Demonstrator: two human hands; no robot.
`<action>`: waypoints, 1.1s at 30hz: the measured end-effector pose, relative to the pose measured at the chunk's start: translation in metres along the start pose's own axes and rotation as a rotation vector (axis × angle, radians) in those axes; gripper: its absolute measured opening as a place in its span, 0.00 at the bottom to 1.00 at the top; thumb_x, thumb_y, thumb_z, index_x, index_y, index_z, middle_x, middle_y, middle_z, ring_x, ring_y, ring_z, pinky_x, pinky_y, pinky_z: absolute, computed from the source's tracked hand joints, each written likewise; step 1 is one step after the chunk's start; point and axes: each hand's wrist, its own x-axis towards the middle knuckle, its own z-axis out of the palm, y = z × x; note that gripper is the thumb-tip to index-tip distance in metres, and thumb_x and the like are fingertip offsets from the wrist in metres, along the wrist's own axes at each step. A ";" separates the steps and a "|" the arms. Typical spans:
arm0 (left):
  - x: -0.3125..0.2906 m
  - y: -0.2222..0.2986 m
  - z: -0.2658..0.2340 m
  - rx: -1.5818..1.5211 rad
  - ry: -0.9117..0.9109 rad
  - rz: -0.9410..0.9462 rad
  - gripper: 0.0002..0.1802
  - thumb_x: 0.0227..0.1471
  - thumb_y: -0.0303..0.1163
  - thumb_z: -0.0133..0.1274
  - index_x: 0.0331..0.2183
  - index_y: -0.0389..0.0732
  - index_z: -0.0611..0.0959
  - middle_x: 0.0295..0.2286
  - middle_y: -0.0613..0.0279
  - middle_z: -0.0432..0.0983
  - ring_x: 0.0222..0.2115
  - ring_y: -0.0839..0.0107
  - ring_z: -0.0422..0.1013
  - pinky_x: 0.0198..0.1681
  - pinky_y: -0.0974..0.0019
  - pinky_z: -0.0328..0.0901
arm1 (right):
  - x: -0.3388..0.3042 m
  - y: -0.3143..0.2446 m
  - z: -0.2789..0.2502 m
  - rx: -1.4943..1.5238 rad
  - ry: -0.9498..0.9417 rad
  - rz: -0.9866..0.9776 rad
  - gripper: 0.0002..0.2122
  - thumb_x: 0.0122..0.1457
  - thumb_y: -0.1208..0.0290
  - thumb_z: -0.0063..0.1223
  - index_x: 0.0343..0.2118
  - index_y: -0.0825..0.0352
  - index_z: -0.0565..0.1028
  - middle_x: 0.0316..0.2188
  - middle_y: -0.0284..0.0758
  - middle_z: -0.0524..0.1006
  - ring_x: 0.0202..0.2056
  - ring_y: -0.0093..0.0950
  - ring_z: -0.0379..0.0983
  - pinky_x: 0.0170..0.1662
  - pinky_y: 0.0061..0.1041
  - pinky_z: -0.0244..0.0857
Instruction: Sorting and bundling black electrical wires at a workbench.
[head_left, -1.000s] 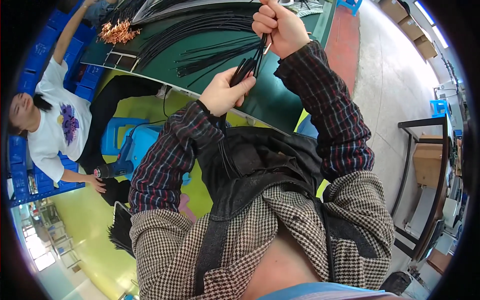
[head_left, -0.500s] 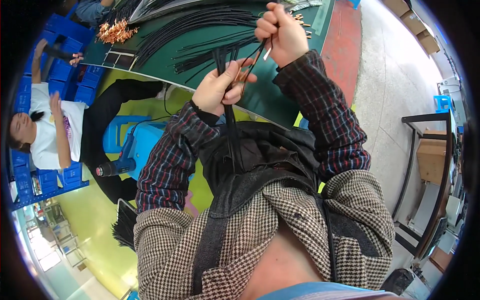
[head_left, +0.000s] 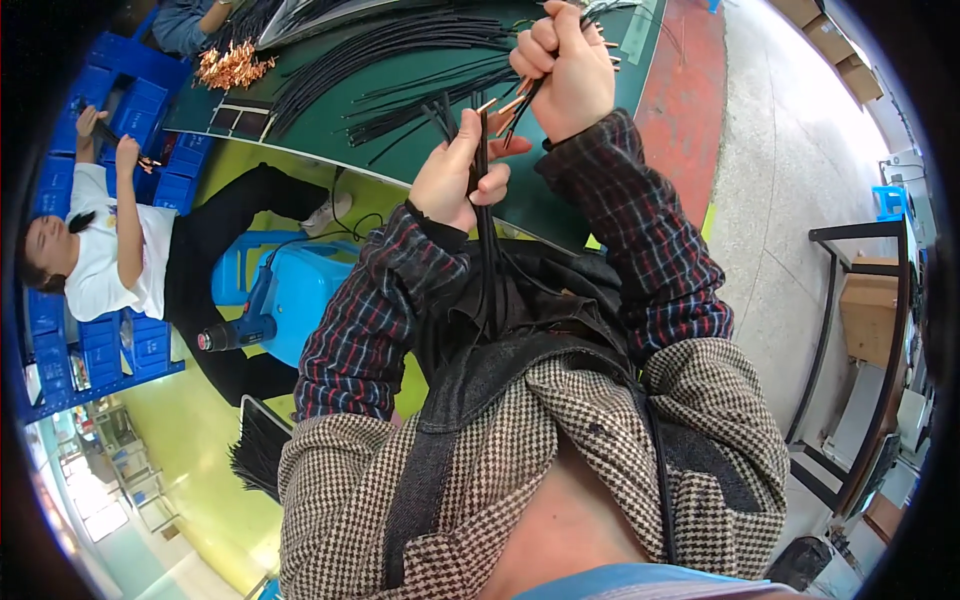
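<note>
Black, slender strands [head_left: 488, 250] pass through your left hand [head_left: 452, 182], its fingers closed around them, and hang down past the green table [head_left: 545, 208]. Your right hand [head_left: 568, 75], just beside it, grips a second bunch [head_left: 519, 108] with copper-coloured ends. On the tabletop lie one long, arching bundle [head_left: 350, 62] and one shorter, straighter bundle [head_left: 425, 118]. One blue stool [head_left: 312, 290] bears one heat gun [head_left: 245, 328]. Contents of the blue plastic bins [head_left: 97, 345] at left are unclear.
</note>
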 end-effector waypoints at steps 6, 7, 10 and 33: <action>0.000 0.007 -0.001 -0.136 -0.080 -0.046 0.19 0.57 0.43 0.39 0.41 0.39 0.72 0.26 0.58 0.69 0.13 0.81 0.54 0.15 0.78 0.47 | -0.004 -0.006 0.001 -0.029 0.014 0.002 0.08 0.62 0.65 0.35 0.32 0.64 0.63 0.15 0.26 0.55 0.14 0.16 0.48 0.17 0.17 0.44; 0.001 0.006 0.001 -0.008 -0.024 0.013 0.18 0.57 0.43 0.38 0.40 0.39 0.72 0.25 0.58 0.69 0.13 0.81 0.54 0.14 0.78 0.47 | -0.001 -0.004 -0.003 0.059 -0.149 -0.037 0.08 0.62 0.66 0.36 0.32 0.65 0.64 0.15 0.27 0.58 0.15 0.17 0.51 0.18 0.17 0.47; 0.004 -0.002 0.010 0.252 0.087 0.132 0.17 0.57 0.41 0.38 0.39 0.39 0.72 0.23 0.59 0.69 0.12 0.80 0.54 0.14 0.77 0.47 | 0.002 0.003 -0.012 0.234 -0.475 -0.119 0.09 0.61 0.67 0.38 0.33 0.67 0.67 0.16 0.28 0.63 0.16 0.19 0.56 0.19 0.18 0.52; -0.032 0.056 0.033 1.432 -0.116 1.105 0.07 0.48 0.26 0.49 0.32 0.35 0.74 0.25 0.59 0.73 0.23 0.66 0.71 0.24 0.69 0.64 | -0.052 -0.027 -0.013 -1.186 -0.758 0.663 0.08 0.59 0.70 0.38 0.29 0.67 0.67 0.14 0.26 0.64 0.15 0.21 0.59 0.19 0.22 0.54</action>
